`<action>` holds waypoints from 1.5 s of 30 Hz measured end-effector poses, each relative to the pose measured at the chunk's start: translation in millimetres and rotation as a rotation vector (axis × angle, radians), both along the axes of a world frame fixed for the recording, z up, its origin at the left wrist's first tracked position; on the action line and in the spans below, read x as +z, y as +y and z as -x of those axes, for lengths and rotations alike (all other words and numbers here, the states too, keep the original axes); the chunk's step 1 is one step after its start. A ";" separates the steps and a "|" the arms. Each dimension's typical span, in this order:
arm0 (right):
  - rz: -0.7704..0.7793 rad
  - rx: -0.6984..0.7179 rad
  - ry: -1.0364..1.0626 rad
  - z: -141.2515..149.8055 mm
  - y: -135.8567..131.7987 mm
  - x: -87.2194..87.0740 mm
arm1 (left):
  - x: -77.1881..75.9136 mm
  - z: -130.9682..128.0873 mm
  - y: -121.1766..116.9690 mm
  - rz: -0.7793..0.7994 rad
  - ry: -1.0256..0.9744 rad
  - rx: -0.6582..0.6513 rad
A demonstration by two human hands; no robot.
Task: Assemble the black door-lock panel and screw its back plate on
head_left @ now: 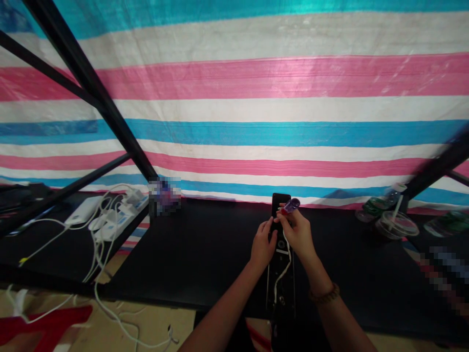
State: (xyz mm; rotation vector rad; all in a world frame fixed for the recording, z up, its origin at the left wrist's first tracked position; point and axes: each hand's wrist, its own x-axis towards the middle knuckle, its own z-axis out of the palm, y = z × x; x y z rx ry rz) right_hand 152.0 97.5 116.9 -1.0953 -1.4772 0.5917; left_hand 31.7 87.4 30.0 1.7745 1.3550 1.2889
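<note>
A long, narrow black device (287, 288), its kind unclear, lies lengthwise on the black table in front of me and overhangs the near edge. A white cable (283, 275) runs along its top. My right hand (298, 233) is closed on a screwdriver (291, 206) with a see-through purple handle and a red part; its tip is hidden by my fingers at the far part of the device. My left hand (263, 244) rests at the device's left edge, thumb and fingers apart. A beaded bracelet (325, 293) circles my right wrist.
A white power strip (119, 222) with plugs, tangled cables and a white power bank (85, 210) lies at left. At right are a lidded plastic cup (397, 226) with a straw and a bottle (381, 204). Black frame bars (106, 110) slant before a striped tarp (256, 132).
</note>
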 end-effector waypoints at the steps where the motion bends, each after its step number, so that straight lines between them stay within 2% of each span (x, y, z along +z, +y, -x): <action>1: -0.033 0.000 -0.029 -0.4 -0.1 0.3 | -0.3 0.0 0.1 0.000 0.000 -0.002; 4: -0.080 -0.103 -0.070 -1.4 0.3 0.3 | -1.8 -0.4 0.4 0.008 0.002 0.001; 7: -0.005 -0.169 -0.024 -1.6 1.5 -0.8 | -2.8 -1.1 0.0 0.015 0.006 0.009; 10: 0.065 -0.050 0.039 -1.8 0.3 -1.6 | -2.8 -1.4 -0.6 0.014 0.012 0.008; 13: 0.051 0.027 0.004 -2.4 -2.8 -2.3 | -2.8 -0.6 -0.6 0.012 0.027 0.008; 17: 0.015 -0.102 -0.048 -5.0 -4.4 -4.6 | -0.7 1.6 -1.0 0.015 0.087 0.021; 21: 0.055 -0.201 -0.121 -10.0 -7.9 -7.7 | 6.7 1.4 -3.9 0.002 0.285 0.060; 23: 0.074 -0.238 -0.025 -13.2 -13.3 -9.5 | 11.7 0.3 -5.4 -0.006 0.412 0.088; 27: 0.040 -0.375 0.389 -30.0 -27.7 -16.4 | 19.2 -0.3 -6.0 -0.020 0.579 0.109; 30: 0.010 -0.430 0.646 -59.2 -36.6 -29.8 | 20.8 1.4 -4.0 -0.055 0.594 0.096; 33: 0.082 -0.496 0.736 -97.8 -45.7 -52.4 | 20.1 2.4 -1.9 -0.086 0.572 0.076; 36: 0.259 -0.582 0.604 -135.5 -57.7 -78.4 | 19.0 1.8 -1.1 -0.109 0.587 0.064; 40: 0.514 -0.669 0.072 -171.7 -71.9 -107.8 | 18.5 0.2 -1.9 -0.108 0.576 0.062; 43: 0.562 -0.675 -0.353 -182.1 -77.0 -123.6 | 18.9 -0.4 -2.5 -0.105 0.554 0.055; 45: 0.541 -0.631 -0.484 -181.1 -78.9 -131.1 | 19.4 -0.7 -2.5 -0.109 0.552 0.055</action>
